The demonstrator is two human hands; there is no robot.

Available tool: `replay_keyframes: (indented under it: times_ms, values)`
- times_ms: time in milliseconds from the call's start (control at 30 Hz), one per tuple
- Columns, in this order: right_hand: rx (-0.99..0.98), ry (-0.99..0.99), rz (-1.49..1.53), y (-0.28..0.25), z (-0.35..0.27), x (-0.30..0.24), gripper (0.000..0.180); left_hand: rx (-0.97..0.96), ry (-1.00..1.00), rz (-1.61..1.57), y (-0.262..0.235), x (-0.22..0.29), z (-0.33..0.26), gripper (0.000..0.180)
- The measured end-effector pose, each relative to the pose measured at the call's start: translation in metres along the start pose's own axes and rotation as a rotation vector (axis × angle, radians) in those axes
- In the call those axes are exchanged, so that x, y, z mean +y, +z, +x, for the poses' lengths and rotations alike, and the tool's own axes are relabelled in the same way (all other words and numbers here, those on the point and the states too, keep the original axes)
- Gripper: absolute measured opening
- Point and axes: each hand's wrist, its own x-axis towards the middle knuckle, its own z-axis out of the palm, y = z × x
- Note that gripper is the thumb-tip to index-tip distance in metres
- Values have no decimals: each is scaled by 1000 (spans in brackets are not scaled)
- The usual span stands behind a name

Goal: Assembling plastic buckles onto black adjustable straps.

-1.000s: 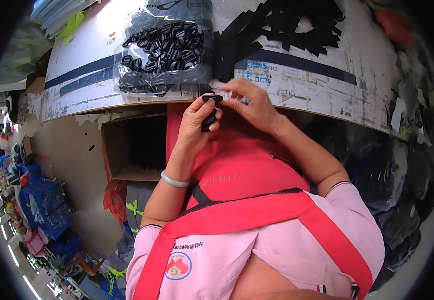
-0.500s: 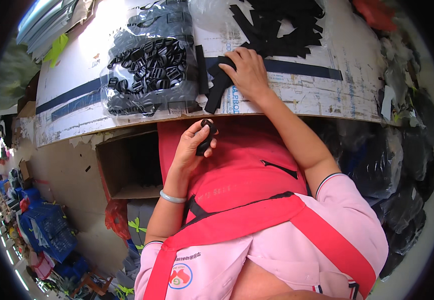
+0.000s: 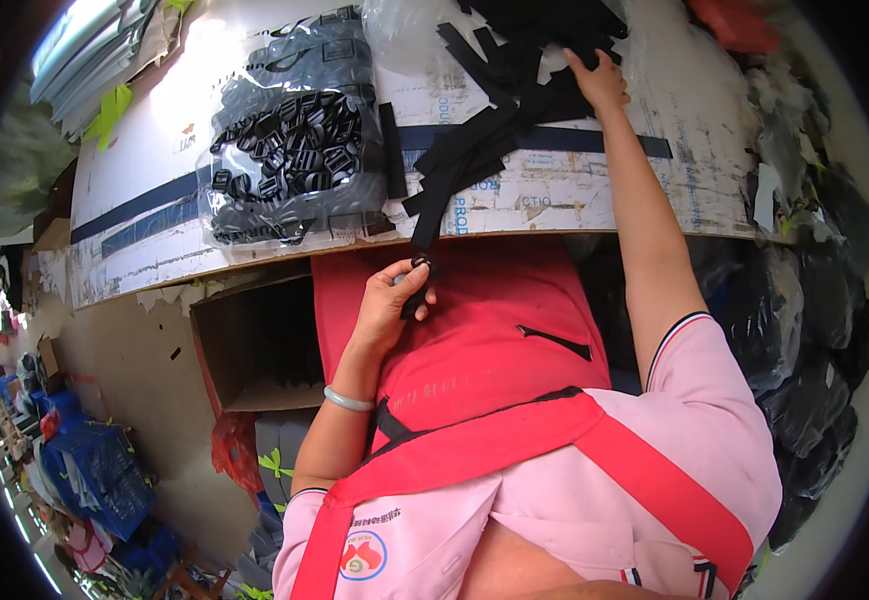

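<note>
Just below the table's front edge, my left hand is closed round a small black buckle; the fingers cover much of it. My right hand reaches to the far side of the table, onto a pile of black webbing straps. Its thumb and fingers are apart, touching the straps. Several strap pieces spill from the pile toward the front edge, the nearest one ending close to my left hand. A clear plastic bag full of black buckles lies left of the straps.
A single black strip lies beside the bag on the cardboard-covered table. An open cardboard box sits under the table edge. Stacked sheets stand far left; dark plastic bags fill the right side.
My right hand has moved from the near straps up and right to the far pile. Straps now lie spread toward the front edge. My left hand has dropped slightly, still holding the buckle.
</note>
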Motion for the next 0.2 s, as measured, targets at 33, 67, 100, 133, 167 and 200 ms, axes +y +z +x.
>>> replay_keyframes:
  times_ms: [33, 67, 100, 133, 167, 200]
  values:
    - [-51, -78, 79, 4, 1, -5, 80, 14, 14, 34, 3, 1, 1, 18]
    - [-99, -155, 156, 9, 1, -11, 79, 26, 27, 70, 6, 3, 3, 17]
    - [-95, -263, 208, 20, 0, -11, 77, 5, 41, 58, 8, 6, 7, 17]
    - [-60, -328, 83, 28, -10, -21, 72, 2, 48, 59, 8, 7, 9, 17]
    - [-123, -368, 38, 31, -17, -26, 69, 6, 70, 71, 9, 9, 12, 18]
    - [-188, -412, -6, 32, -31, -32, 67, 14, 95, 79, 8, 12, 16, 20]
